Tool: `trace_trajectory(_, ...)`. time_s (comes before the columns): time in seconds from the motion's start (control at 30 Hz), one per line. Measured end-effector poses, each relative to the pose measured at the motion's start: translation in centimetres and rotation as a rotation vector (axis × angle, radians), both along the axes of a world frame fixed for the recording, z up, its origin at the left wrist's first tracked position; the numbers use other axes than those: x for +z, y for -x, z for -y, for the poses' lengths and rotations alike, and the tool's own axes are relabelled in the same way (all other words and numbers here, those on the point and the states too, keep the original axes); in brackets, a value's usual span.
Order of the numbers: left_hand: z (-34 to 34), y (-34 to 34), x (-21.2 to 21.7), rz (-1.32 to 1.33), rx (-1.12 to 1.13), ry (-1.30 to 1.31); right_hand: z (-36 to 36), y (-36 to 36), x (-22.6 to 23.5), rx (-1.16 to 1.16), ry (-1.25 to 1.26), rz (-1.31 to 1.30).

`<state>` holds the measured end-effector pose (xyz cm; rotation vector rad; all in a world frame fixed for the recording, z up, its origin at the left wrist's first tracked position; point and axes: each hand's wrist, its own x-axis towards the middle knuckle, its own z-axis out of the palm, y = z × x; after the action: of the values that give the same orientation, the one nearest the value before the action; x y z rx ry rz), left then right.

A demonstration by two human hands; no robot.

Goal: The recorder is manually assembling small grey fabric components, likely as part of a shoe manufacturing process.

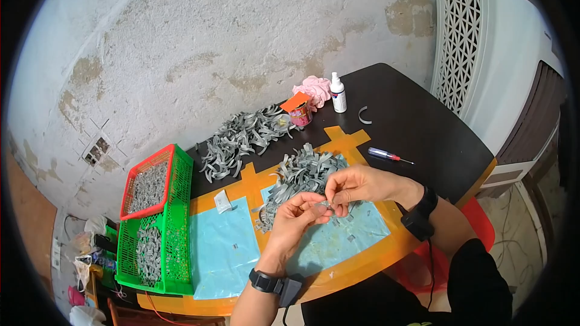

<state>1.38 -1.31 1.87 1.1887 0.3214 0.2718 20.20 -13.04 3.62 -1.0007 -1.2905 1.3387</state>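
Observation:
My left hand (295, 220) and my right hand (356, 186) meet over a blue sheet (368, 229) taped to the table. Both are closed in a pinch, fingertips almost touching. Between them is a small grey piece (327, 204), mostly covered by the fingers, so its exact kind is unclear. Just beyond the hands lies a heap of curved grey strips (302, 172). Small grey bits (351, 238) are scattered on the sheet under my hands.
A second strip heap (241, 139) lies against the wall. At left, a red basket (170, 172) rests on a green basket (181, 247), both holding small grey pieces. Farther back are a screwdriver (386, 156), a white spray bottle (338, 95), a can (300, 115) and pink cloth (314, 89).

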Motion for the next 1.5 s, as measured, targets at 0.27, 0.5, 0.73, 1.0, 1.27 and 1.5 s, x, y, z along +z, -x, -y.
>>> trace_trajectory(0.27, -0.5, 0.1, -0.4, 0.002, -0.061, 0.065, 0.0, -0.4, -0.2, 0.114, 0.022, -0.022)
trace_trajectory(0.5, -0.5, 0.2, -0.7, 0.029, -0.064, 0.084, 0.2, -0.2, 0.3, 0.023, 0.065, 0.019)
trace_trajectory(0.73, -0.3, -0.1, -1.1, 0.028, -0.045, 0.002, -0.1, -0.3, -0.1, -0.066, 0.107, -0.015)
trace_trajectory(1.0, -0.3, -0.2, -1.3, 0.049, -0.03, -0.029, -0.2, -0.2, -0.6, -0.079, 0.108, 0.0)
trace_trajectory(1.27, -0.2, -0.3, -1.4, 0.02, -0.013, -0.14, -0.2, -0.1, -0.6, -0.036, 0.128, 0.049)
trace_trajectory(1.5, 0.1, -0.5, -1.1, -0.004, -0.006, -0.144, -0.2, -0.2, -0.8, -0.025, 0.152, 0.073)
